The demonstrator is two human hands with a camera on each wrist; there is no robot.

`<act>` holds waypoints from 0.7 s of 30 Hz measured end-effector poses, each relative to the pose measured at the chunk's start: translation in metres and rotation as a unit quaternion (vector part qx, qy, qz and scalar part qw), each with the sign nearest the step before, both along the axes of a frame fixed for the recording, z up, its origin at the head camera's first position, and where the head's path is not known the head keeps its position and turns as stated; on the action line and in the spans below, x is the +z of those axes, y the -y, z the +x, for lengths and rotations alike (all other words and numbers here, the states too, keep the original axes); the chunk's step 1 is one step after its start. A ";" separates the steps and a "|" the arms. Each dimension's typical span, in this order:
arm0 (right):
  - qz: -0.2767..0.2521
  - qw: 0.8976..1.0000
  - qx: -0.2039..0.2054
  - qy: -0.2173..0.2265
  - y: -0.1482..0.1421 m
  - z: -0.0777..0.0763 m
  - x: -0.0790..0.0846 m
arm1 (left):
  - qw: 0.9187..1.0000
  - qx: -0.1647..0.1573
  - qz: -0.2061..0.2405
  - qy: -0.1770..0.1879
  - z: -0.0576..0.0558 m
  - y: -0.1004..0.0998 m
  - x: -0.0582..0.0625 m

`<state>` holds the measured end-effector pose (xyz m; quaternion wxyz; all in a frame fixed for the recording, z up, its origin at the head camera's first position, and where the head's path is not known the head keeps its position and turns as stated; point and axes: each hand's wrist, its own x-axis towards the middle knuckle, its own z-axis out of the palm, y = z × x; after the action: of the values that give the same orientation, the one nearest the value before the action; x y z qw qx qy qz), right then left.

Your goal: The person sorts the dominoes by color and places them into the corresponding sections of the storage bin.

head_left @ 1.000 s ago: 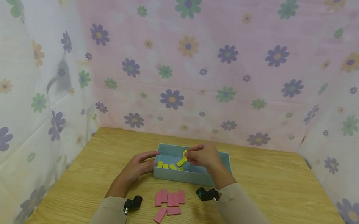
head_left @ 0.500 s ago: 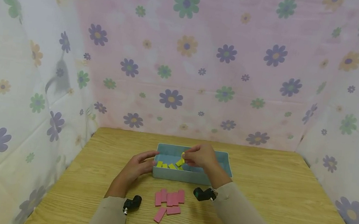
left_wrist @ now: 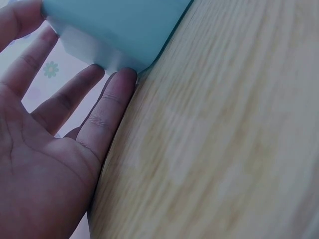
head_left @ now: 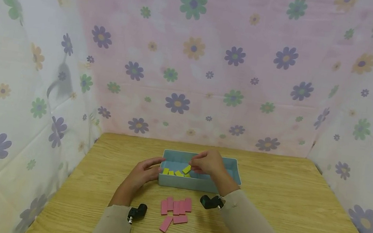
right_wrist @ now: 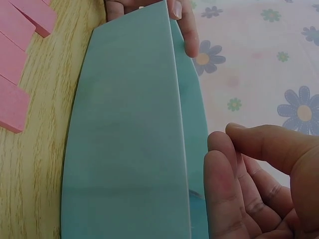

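A light blue rectangular box point(head_left: 181, 182) stands on the table, with several small yellow blocks point(head_left: 179, 173) in its left part. At the box's left end, my left hand point(head_left: 142, 173) rests with fairly straight fingers; in the left wrist view the fingertips point(left_wrist: 124, 77) touch the wall. Over the box's inside is my right hand point(head_left: 210, 163), fingers curled, beside one tilted yellow block point(head_left: 187, 169). In the right wrist view, thumb point(right_wrist: 269, 142) and index finger meet at the tips, and no block shows between them. The far side of those fingertips is hidden.
Several pink blocks point(head_left: 177, 206) lie loosely grouped on the wooden table point(head_left: 283, 217) in front of the box. A flowered cloth point(head_left: 192, 73) surrounds the back and sides. Small black cameras point(head_left: 211, 202) sit at both wrists.
The upper yellow block, pinched at my right fingertips earlier, no longer shows there. The tilted block below it stays put. My right hand shifts slightly left, and the left hand keeps its place.
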<state>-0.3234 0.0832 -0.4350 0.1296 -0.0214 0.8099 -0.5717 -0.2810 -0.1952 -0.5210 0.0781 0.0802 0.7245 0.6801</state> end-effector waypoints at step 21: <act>-0.022 1.000 -0.006 0.002 -0.018 0.001 -0.003 | 1.000 0.000 0.003 -0.001 0.000 0.000 -0.001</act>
<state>-0.3222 0.1011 -0.4381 0.1273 -0.0181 0.7968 -0.5905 -0.2810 -0.1952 -0.5222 0.0771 0.0816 0.7224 0.6823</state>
